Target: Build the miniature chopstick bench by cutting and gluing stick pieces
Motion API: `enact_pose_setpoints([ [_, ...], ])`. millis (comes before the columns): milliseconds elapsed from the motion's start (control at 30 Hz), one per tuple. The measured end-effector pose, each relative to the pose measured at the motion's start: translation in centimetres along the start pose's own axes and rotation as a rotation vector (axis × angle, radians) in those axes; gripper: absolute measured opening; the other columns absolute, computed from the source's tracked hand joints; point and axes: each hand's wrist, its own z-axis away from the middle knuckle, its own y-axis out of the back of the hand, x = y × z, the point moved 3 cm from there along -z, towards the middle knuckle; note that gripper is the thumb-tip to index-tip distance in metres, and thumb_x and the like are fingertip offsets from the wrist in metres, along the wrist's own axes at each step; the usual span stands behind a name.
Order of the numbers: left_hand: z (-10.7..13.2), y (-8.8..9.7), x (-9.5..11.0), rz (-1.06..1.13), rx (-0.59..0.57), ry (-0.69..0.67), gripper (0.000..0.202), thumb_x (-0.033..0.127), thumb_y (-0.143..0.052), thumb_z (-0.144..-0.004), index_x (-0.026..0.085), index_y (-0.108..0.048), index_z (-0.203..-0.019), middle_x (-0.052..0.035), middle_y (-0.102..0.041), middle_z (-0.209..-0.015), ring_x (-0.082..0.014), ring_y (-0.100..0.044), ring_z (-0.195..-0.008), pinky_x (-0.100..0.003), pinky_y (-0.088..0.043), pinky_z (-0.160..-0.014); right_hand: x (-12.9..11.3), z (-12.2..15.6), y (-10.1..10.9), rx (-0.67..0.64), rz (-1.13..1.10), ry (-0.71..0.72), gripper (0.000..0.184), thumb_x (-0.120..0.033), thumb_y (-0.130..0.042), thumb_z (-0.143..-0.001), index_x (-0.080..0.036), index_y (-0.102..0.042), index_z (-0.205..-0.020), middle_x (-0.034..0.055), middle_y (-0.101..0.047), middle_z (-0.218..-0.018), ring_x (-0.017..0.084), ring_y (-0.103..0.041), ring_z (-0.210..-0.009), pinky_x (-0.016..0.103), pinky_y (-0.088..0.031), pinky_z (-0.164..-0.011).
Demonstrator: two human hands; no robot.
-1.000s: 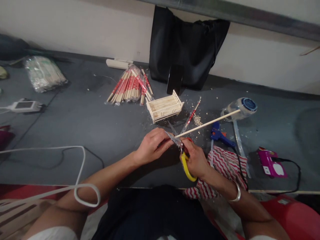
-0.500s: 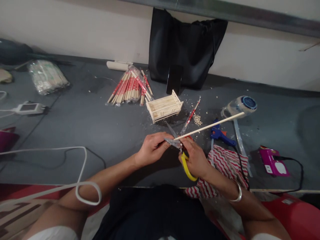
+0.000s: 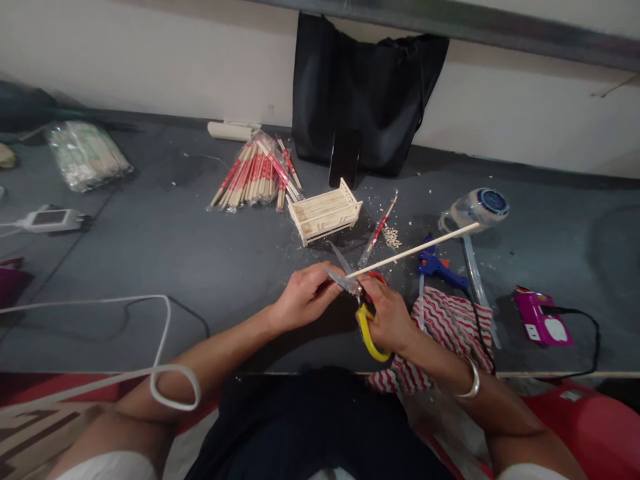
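Observation:
My left hand (image 3: 306, 297) is closed around the near end of a pale wooden chopstick (image 3: 415, 250), which slants up and away to the right. In my right hand (image 3: 387, 313) are scissors (image 3: 369, 333) with yellow and red handles. Their parted blades lie about the chopstick close to my left fingertips; whether they touch it I cannot tell. Just beyond the blades stands a small bed-like model (image 3: 325, 213) made of sticks. Beside it are a red-wrapped chopstick packet (image 3: 379, 230) and a little heap of cut stick bits (image 3: 391, 236).
A blue glue gun (image 3: 440, 267) and a striped cloth (image 3: 450, 320) lie on the right, near a jar (image 3: 475, 210) and a purple box (image 3: 543, 320). Packed chopsticks (image 3: 253, 173), a phone (image 3: 345, 158) and a black bag (image 3: 365, 93) are at the back. A white cable (image 3: 165, 333) loops at left.
The whole view has shifted slightly, so things sit a little further left. Both hands, the scissors and the chopstick keep nearly the same pose.

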Motion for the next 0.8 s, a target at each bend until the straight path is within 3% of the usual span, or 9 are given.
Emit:
enact_pose_setpoints([
  [133,0.07,0.23,-0.11,0.059,0.002,-0.014,0.016,0.019,-0.055,-0.103,0.016,-0.068,-0.094,-0.0029,-0.076,-0.078,-0.0107,-0.073,-0.07,-0.017,-0.056,-0.066,-0.17,-0.32,0.16,-0.047,0.028,-0.026,0.06,-0.017,-0.058,-0.077,-0.015,-0.06,-0.137,0.013,-0.071,-0.104,0.029,-0.067,-0.095,0.045,-0.058,-0.09],
  [333,0.12,0.19,-0.27,0.195,-0.04,0.049,0.018,0.019,-0.056,-0.102,0.015,-0.071,-0.094,-0.0069,-0.079,-0.081,-0.0132,-0.075,-0.072,-0.02,-0.057,-0.067,-0.77,-0.52,0.72,-0.043,0.005,0.05,0.07,-0.013,-0.058,-0.072,-0.017,-0.056,-0.142,0.0165,-0.065,-0.123,0.033,-0.061,-0.114,0.054,-0.052,-0.103],
  [600,0.26,0.02,-0.38,0.344,-0.056,0.166,0.029,0.036,-0.058,-0.103,0.015,-0.073,-0.089,-0.0093,-0.079,-0.08,-0.0148,-0.074,-0.071,-0.022,-0.057,-0.067,-0.25,-0.17,0.34,-0.033,-0.038,0.071,0.07,-0.013,-0.059,-0.071,-0.019,-0.057,-0.141,0.0141,-0.068,-0.119,0.031,-0.064,-0.108,0.049,-0.055,-0.096],
  [800,0.24,-0.03,-0.48,0.318,-0.085,0.222,0.037,0.045,-0.056,-0.104,0.016,-0.071,-0.087,-0.0082,-0.078,-0.08,-0.0145,-0.072,-0.071,-0.022,-0.056,-0.068,-0.21,-0.09,0.16,-0.067,-0.015,0.028,0.067,-0.015,-0.058,-0.071,-0.015,-0.059,-0.138,0.0126,-0.069,-0.104,0.029,-0.065,-0.096,0.045,-0.057,-0.088],
])
